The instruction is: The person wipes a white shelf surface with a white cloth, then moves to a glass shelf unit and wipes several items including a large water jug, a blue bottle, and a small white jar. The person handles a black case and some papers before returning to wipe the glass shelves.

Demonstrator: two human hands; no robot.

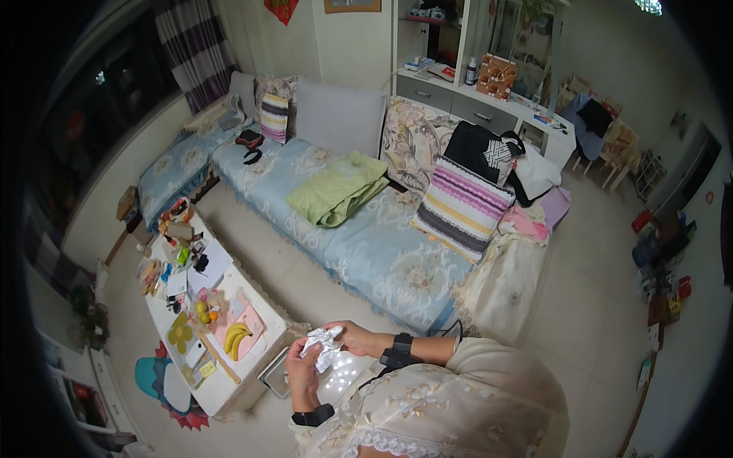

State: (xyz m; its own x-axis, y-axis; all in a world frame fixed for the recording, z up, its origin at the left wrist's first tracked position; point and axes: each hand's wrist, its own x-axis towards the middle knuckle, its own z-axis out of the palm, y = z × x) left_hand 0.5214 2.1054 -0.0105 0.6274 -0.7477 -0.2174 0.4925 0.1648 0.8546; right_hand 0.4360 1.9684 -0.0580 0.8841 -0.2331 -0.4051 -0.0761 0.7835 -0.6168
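Observation:
A crumpled white piece of paper or thin cloth (323,346) is held up in front of my body; which material it is, I cannot tell. My left hand (302,372) grips its left side, thumb towards me. At its upper right edge, the fingers of my right hand (356,338) pinch it. Below the hands is a metal-framed basket or bin (276,375), partly hidden by my left hand. The coffee table (229,395) stands to the left of my hands, with bananas (236,339) on a pink sheet near its corner.
A sofa with a blue floral cover (395,263) runs across the middle. On it lie a folded green cloth (341,189), a striped cushion (464,206) and heaped clothes (487,151). A teal stool or chair (152,375) sits beyond the table. Behind stands a white cabinet (550,137).

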